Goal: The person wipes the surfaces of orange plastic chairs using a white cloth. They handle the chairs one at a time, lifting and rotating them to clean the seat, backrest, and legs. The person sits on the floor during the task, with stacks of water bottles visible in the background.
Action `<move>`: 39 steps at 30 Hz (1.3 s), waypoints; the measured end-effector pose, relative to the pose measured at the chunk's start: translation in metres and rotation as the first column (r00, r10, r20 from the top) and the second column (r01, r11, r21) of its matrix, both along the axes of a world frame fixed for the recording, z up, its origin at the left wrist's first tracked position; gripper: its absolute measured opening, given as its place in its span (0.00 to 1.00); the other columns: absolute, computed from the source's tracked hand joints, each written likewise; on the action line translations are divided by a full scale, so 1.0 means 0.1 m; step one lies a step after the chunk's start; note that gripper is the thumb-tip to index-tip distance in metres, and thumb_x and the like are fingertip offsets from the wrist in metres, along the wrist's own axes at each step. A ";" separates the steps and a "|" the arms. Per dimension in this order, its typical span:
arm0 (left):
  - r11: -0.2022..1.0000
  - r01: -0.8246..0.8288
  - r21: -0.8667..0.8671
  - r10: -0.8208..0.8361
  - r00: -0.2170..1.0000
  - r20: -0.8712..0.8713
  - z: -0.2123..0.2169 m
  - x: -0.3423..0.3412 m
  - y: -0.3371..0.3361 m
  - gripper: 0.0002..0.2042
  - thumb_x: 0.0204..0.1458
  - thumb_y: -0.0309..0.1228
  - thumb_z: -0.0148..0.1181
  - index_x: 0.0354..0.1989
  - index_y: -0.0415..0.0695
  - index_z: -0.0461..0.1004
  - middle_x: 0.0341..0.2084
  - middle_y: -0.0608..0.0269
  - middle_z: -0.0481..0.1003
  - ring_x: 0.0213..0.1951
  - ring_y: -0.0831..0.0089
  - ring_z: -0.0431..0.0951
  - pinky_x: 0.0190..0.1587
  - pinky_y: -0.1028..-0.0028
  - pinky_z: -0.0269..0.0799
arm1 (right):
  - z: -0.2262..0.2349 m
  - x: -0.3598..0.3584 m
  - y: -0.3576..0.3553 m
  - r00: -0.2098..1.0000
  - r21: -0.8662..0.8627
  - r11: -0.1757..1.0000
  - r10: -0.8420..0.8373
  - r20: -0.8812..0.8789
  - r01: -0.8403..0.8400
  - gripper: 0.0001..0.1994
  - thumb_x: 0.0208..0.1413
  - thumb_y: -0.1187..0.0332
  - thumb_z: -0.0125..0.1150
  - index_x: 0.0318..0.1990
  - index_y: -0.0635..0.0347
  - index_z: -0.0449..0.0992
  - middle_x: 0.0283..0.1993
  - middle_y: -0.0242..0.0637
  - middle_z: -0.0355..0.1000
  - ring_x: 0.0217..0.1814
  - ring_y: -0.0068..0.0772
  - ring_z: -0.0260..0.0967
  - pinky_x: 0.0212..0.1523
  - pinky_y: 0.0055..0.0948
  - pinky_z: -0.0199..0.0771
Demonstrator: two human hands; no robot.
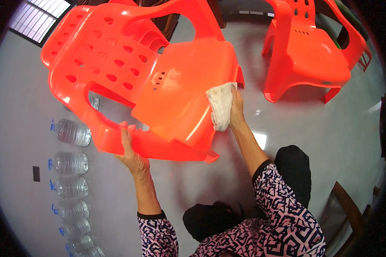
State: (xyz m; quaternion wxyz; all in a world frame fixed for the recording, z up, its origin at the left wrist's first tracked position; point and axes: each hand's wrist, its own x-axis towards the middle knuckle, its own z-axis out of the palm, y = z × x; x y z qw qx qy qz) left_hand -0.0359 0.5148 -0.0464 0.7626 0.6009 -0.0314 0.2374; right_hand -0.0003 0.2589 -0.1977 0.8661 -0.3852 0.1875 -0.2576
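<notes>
A glossy orange-red plastic armchair (188, 64) fills the middle of the head view, tilted, its back with drop-shaped holes toward the upper left. My left hand (133, 154) is closed round its near armrest, thumb on the outer side and fingertips showing over the edge. At the front edge of the seat, my right hand (237, 107) presses a folded whitish cloth (221, 106) against the plastic. The cloth hides part of that edge, and most of my right fingers are behind it.
Another orange-red armchair (315, 55) stands at the upper right. Behind the held chair is a further orange-red chair (51, 47). Several clear water bottles (73, 162) with blue handles line the wall at left. Dark wooden furniture (349, 210) is at lower right.
</notes>
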 end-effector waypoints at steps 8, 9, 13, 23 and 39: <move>0.989 0.121 0.089 -0.130 0.986 0.105 0.35 -0.05 0.20 0.25 0.55 0.36 0.59 0.59 0.41 0.60 0.49 0.53 0.71 0.43 0.64 0.76 0.46 0.57 0.76 | 0.36 -0.23 0.12 0.997 0.099 0.993 0.060 0.040 -0.064 0.14 0.66 0.60 0.45 0.44 0.63 0.69 0.38 0.37 0.71 0.38 0.28 0.72 0.38 0.30 0.75; 0.974 0.144 0.175 -0.177 0.966 0.190 0.35 -0.08 0.14 0.26 0.55 0.36 0.60 0.59 0.41 0.60 0.50 0.53 0.71 0.43 0.64 0.76 0.47 0.57 0.75 | 0.42 -0.26 0.12 0.999 0.140 0.989 0.048 0.024 -0.051 0.14 0.66 0.61 0.44 0.45 0.64 0.69 0.39 0.38 0.72 0.39 0.29 0.72 0.40 0.30 0.75; 0.987 0.109 0.121 -0.128 0.979 0.158 0.42 -0.16 0.06 0.20 0.54 0.24 0.61 0.54 0.38 0.65 0.50 0.56 0.69 0.41 0.71 0.76 0.44 0.67 0.77 | 0.73 -0.32 0.18 0.995 0.175 0.981 0.070 0.071 -0.082 0.16 0.66 0.61 0.41 0.46 0.65 0.70 0.41 0.39 0.73 0.40 0.31 0.73 0.41 0.30 0.76; 0.988 -0.087 0.126 0.073 0.990 0.117 0.64 -0.22 -0.14 0.14 0.52 0.26 0.64 0.46 0.37 0.71 0.37 0.60 0.73 0.34 0.73 0.75 0.34 0.69 0.78 | 0.89 -0.31 0.06 0.923 -0.836 0.533 -0.374 -0.093 0.132 0.17 0.59 0.65 0.51 0.50 0.69 0.69 0.45 0.49 0.66 0.49 0.45 0.65 0.50 0.43 0.64; 0.990 -0.048 0.131 0.037 0.996 0.087 0.53 -0.22 0.21 0.20 0.52 0.24 0.63 0.53 0.37 0.66 0.46 0.57 0.70 0.33 0.72 0.75 0.35 0.71 0.78 | 0.91 0.08 -0.28 0.948 -0.971 0.072 -0.246 0.204 0.228 0.19 0.52 0.71 0.53 0.53 0.59 0.73 0.47 0.45 0.67 0.48 0.49 0.63 0.48 0.43 0.64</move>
